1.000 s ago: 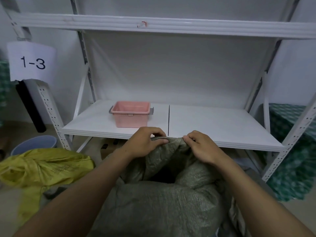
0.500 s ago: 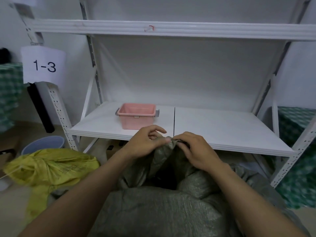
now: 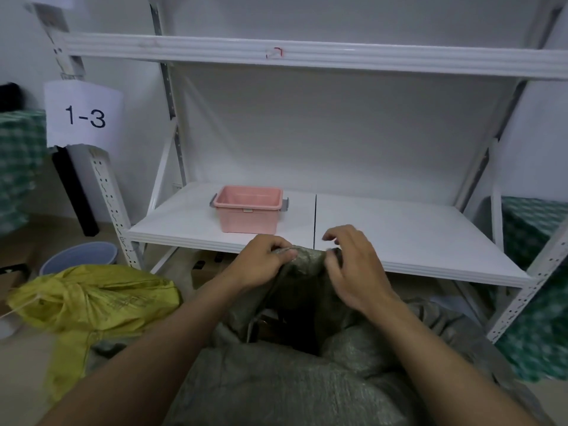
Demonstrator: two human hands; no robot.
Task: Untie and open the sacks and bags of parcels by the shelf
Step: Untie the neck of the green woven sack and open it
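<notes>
Grey sack (image 3: 276, 382) before shelf (image 3: 415, 241), mouth gaping between forearms. Left hand (image 3: 264, 262) grips far rim; right hand (image 3: 356, 269) beside it, thumb at rim, fingers lifted, hold unclear. Tied yellow sack (image 3: 98, 299) lies left.

The shelf board (image 3: 399, 229) offers open room right of the pink bin (image 3: 249, 210), with clear height under the upper beam (image 3: 307, 53). The grey sack (image 3: 276, 379) fills the near middle; the yellow sack (image 3: 101, 299) and bucket (image 3: 80, 256) block the left floor.
</notes>
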